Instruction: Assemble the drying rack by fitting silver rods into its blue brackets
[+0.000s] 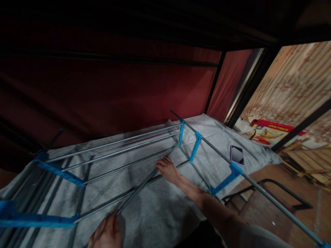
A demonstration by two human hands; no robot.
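A grey metal tube [139, 188] runs diagonally between my two hands. My left hand [106, 231], low in the head view, is closed around its near end, with the fingers partly hidden. Farther along, my right hand [167, 168] has its fingers wrapped round the same tube. Around them lies a rack frame of thin metal rods [129, 148] joined by blue plastic brackets. One blue bracket [227, 179] sits right of my right forearm, another [38, 220] at the left edge. A long side tube [274, 199] slants down to the lower right.
Grey cloth [147, 220] covers the surface below. Several loose tubes [31, 189] lie at the left. A phone [237, 155] rests at the right. Beyond are a dark-framed chair [287, 191], wooden slats [310, 158] and a red-yellow box [274, 132]. A red panel [124, 93] closes the back.
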